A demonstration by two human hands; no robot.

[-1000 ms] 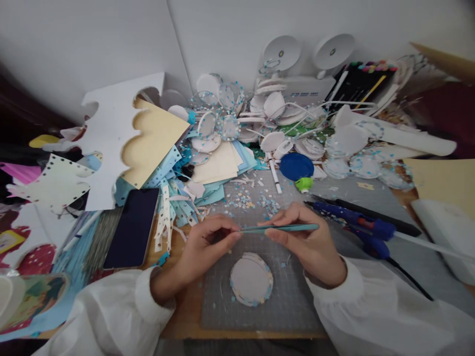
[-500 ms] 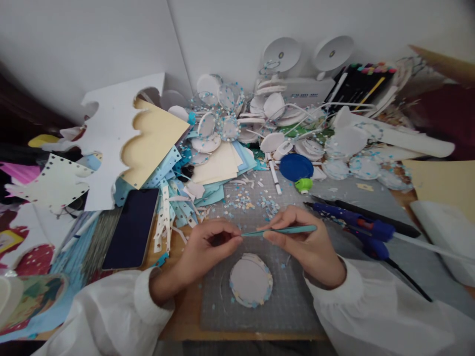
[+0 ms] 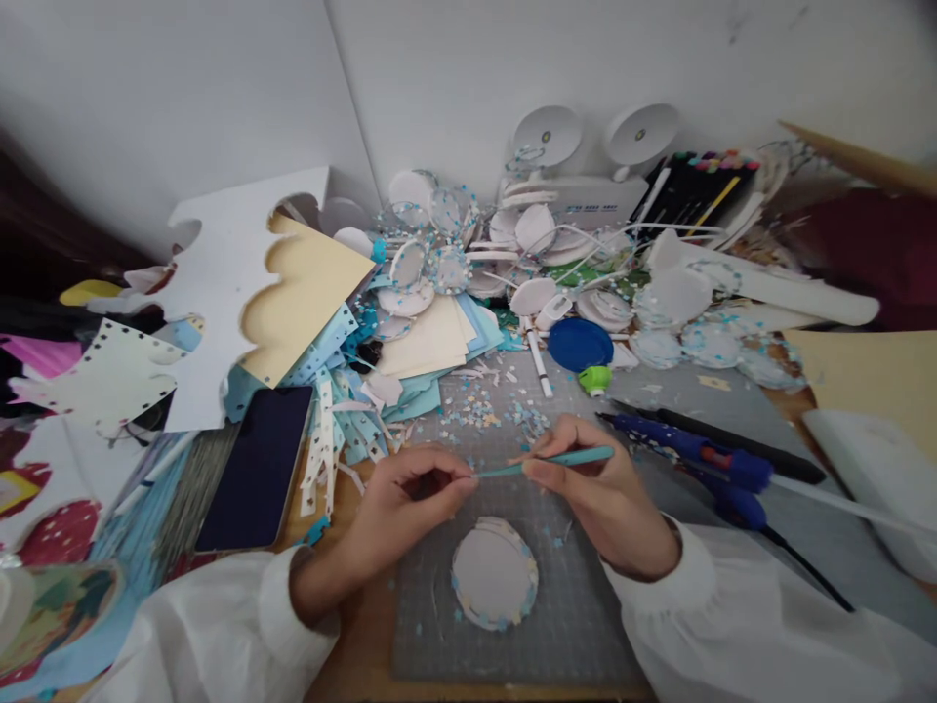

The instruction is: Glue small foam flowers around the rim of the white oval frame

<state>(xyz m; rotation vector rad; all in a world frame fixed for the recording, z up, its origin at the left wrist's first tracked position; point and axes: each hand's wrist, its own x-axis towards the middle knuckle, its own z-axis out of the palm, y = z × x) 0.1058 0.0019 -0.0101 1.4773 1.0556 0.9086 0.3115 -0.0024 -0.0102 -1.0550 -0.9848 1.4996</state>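
Head camera, looking down at a crowded tabletop (image 3: 732,410): the right hand (image 3: 596,493) grips a pair of teal tweezers (image 3: 552,461) between thumb and fingers, held almost level with the tip pointing left. The left hand (image 3: 406,503) meets that tip, thumb and forefinger pinched together right at it; whatever sits between them is too small to make out. Both hands hover above a grey cutting mat (image 3: 586,625), and just below them on the mat lies a white paper disc (image 3: 495,573) whose rim is dotted with small blue and pale bits. Loose confetti of the same colours (image 3: 505,410) is scattered on the mat just beyond the hands. To the left, near the left wrist, a dark phone (image 3: 258,467) lies face up beside a heap of blue and white paper strips (image 3: 333,430). To the right, a blue glue gun (image 3: 695,459) lies near the right hand. Farther back sit a blue lid (image 3: 581,344), a green cap (image 3: 595,379) and a pile of similar trimmed discs (image 3: 439,264). White sleeves (image 3: 732,625) cover both forearms.
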